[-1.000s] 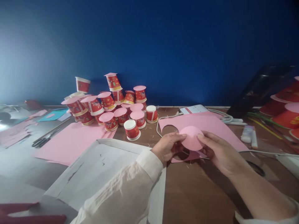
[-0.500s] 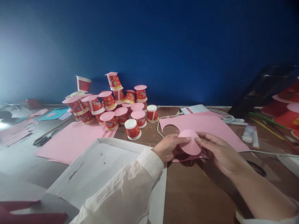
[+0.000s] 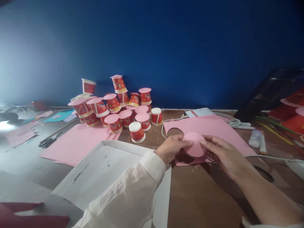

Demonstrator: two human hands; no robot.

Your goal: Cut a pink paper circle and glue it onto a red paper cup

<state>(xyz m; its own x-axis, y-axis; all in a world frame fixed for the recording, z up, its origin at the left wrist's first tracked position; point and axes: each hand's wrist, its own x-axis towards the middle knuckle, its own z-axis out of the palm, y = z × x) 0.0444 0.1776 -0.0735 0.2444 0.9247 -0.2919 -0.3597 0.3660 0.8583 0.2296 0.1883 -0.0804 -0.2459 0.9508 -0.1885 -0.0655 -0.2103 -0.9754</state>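
Between my two hands is a pink paper circle (image 3: 194, 145), held up over the table. My left hand (image 3: 171, 148) pinches its left edge, thumb on top. On the right edge, my right hand (image 3: 217, 152) grips it between thumb and fingers. Behind and below lies a pink paper sheet (image 3: 209, 129) with round pieces cut out of it. Several red paper cups (image 3: 115, 123) stand upside down and stacked at the back, many topped with pink circles. Nearer me, one upturned cup (image 3: 137, 133) has a bare white base.
A white box lid (image 3: 95, 171) lies under my left forearm, beside stacked pink sheets (image 3: 83, 139) and scissors (image 3: 48, 141). At the right are a phone (image 3: 199, 112), a white cable (image 3: 273, 157), a glue stick (image 3: 255, 138) and red cones (image 3: 289, 110).
The camera view has shifted slightly, so the cups and sheets appear a little further right. The paper circle has tilted slightly in my hands; both hands keep their hold.
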